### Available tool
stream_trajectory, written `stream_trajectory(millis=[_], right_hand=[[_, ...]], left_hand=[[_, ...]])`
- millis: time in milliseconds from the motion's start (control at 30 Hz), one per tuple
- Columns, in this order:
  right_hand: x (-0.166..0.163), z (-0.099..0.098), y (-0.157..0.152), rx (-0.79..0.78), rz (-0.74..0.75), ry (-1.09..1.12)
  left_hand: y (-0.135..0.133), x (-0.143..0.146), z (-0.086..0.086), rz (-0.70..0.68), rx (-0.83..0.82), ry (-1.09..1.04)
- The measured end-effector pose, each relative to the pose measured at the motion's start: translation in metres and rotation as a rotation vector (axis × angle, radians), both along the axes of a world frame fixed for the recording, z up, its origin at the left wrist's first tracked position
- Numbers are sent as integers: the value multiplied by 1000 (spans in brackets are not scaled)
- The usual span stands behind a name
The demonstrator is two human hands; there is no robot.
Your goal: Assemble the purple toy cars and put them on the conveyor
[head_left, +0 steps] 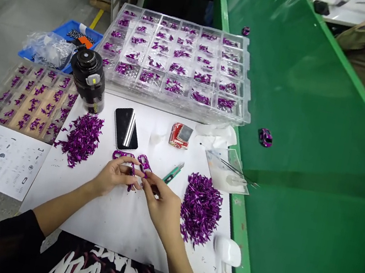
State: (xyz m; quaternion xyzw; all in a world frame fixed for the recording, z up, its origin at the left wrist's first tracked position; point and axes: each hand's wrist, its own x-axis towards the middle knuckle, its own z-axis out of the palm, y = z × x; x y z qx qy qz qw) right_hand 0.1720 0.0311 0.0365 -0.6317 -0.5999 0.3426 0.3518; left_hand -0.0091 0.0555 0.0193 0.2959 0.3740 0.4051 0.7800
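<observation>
My left hand is closed around a shiny purple plastic part that looks like a toy car shell, seen edge-on. My right hand meets it, thumb and forefinger pinched together; anything between them is too small to make out. Just beyond the fingers lie two more purple car shells, one on the left and one on the right. A green utility knife rests beside my right hand. Small pointed purple pieces form one pile on the left and another on the right.
A clear compartment tray of purple pieces stands behind the white table. Nearby are a phone, a dark bottle, a red box and a white computer mouse. Purple toy cars sit on the green conveyor.
</observation>
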Motion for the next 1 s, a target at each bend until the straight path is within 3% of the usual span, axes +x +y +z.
stream_trajectory(millis=[100,200,333,800,1000], right_hand=[[-4,0,-2,-3,-84,48],[-13,4,-5,-28,-211,260],[-30,11,-8,-167,-173,471],[-41,1,-11,17,-161,234],[-25,5,-5,-8,-55,175]], left_hand=[[-4,4,-2,36,39,74],[-10,11,-5,100,78,170],[-18,16,-8,153,128,276],[-21,17,-9,136,230,397],[-14,8,-6,3,281,346]])
